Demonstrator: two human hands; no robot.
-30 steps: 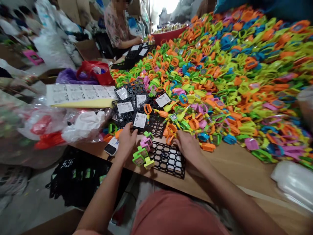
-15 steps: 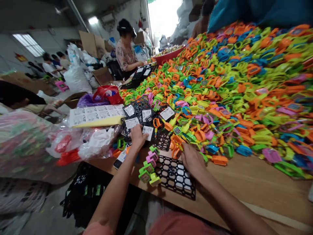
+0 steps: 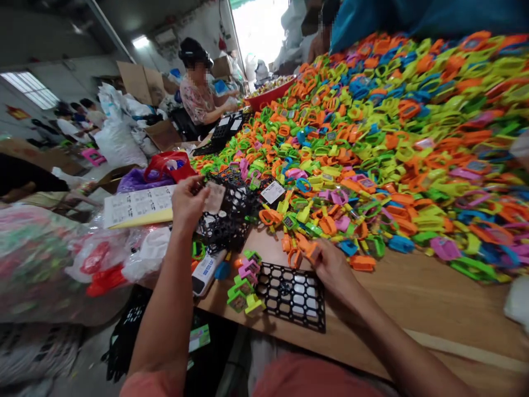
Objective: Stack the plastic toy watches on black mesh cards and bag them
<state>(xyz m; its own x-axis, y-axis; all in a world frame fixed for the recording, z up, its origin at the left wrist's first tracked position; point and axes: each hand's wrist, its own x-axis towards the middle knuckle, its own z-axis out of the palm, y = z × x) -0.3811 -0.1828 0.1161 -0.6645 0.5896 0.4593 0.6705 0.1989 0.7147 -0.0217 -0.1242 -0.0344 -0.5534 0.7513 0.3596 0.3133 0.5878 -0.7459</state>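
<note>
My left hand (image 3: 188, 207) is raised at the left side of a heap of black plastic mesh panels (image 3: 225, 229). Its fingers pinch a pale square piece (image 3: 215, 197), blurred, in front of the mesh. My right hand (image 3: 333, 267) is closed on an orange toy watch (image 3: 308, 249) at the near edge of the toy pile. Below it, a single black mesh panel (image 3: 285, 309) lies flat, with white showing through its holes. Several green, pink and yellow toy watches (image 3: 243, 289) stand in a row along that panel's left side.
A large pile of colourful toy watches (image 3: 392, 143) covers the table's far and right parts. On the left lie a printed label sheet (image 3: 138, 204), a phone (image 3: 206, 271) and plastic bags (image 3: 103, 251). A co-worker (image 3: 200, 88) sits at the far side near a red basin (image 3: 270, 95).
My left hand has lifted and moved left from the labelled panels, whose white labels no longer face up there. My right hand now holds the orange toy watch slightly higher. The view has shifted.
</note>
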